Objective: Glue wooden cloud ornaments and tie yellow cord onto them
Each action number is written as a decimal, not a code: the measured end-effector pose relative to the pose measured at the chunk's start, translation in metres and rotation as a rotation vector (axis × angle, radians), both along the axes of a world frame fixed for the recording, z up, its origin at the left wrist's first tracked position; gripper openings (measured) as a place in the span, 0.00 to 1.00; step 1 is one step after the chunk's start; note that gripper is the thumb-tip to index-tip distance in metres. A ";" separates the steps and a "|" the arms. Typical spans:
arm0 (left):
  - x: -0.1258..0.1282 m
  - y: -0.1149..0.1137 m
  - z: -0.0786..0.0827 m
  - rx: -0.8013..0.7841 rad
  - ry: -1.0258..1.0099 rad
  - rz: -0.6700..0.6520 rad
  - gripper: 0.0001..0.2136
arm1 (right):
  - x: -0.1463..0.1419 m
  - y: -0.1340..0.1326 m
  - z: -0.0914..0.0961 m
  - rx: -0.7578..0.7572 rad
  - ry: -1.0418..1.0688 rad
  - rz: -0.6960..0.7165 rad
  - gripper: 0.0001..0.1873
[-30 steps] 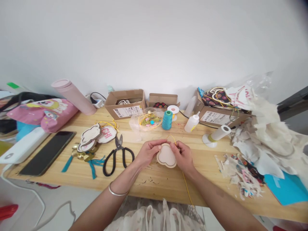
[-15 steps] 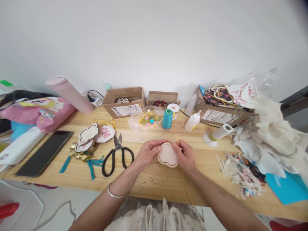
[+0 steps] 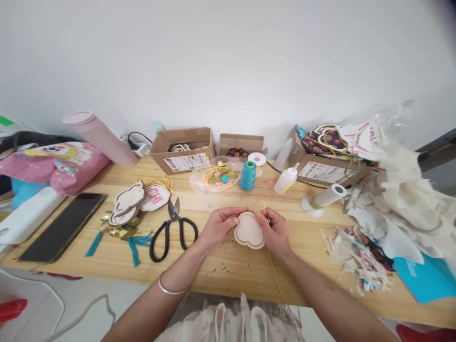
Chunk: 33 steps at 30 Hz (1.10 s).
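Observation:
Between my two hands is a flat, pale, cloud-shaped wooden piece (image 3: 250,231) with a raised rim and small loops at its sides. My left hand (image 3: 220,226) pinches its upper left edge. On the right edge, my right hand (image 3: 275,230) grips it with the thumb on top. A yellow cord (image 3: 274,271) comes out above the right thumb and also hangs from below that hand over the table's front edge. Black-handled scissors (image 3: 174,228) lie with blades parted, left of my left hand.
Behind my hands stand a teal thread cone (image 3: 248,175), a white squeeze bottle (image 3: 286,179) and a bag of cords (image 3: 221,176). Cloud-shaped pieces (image 3: 130,197) and a phone (image 3: 64,228) lie left. Fabric scraps (image 3: 366,266) and a cardboard box (image 3: 320,170) are right.
My hands keep the same hold on the wooden piece, which is almost still. The view has shifted very slightly.

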<state>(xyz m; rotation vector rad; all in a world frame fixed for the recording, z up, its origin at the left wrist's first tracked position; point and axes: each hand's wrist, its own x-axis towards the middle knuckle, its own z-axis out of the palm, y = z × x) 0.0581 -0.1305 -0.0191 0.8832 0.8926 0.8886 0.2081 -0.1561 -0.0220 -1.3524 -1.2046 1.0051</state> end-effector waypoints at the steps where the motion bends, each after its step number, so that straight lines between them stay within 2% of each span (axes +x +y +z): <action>1: 0.000 0.000 -0.001 0.003 0.005 0.003 0.13 | 0.000 0.000 0.000 0.009 -0.017 0.004 0.17; 6: 0.003 -0.001 0.001 0.006 0.073 0.061 0.10 | -0.001 -0.002 0.001 0.075 -0.140 0.030 0.17; 14: 0.000 0.000 0.003 0.048 0.023 -0.001 0.13 | -0.003 0.001 -0.001 -0.052 0.076 -0.006 0.18; 22: 0.005 -0.002 0.007 0.131 0.154 0.041 0.11 | 0.000 0.001 0.002 0.039 -0.101 0.011 0.17; 25: 0.005 -0.002 0.010 0.112 0.076 0.018 0.11 | 0.000 0.002 0.002 -0.007 0.003 -0.006 0.16; 29: 0.000 -0.001 0.017 -0.009 -0.118 -0.017 0.14 | 0.001 0.005 -0.001 -0.084 0.173 0.012 0.18; 31: -0.003 0.001 0.019 -0.044 -0.155 0.028 0.14 | 0.003 0.006 -0.001 -0.105 0.237 0.019 0.19; 33: -0.007 0.004 0.017 -0.040 -0.110 0.117 0.12 | 0.005 0.007 -0.001 -0.101 0.268 0.009 0.19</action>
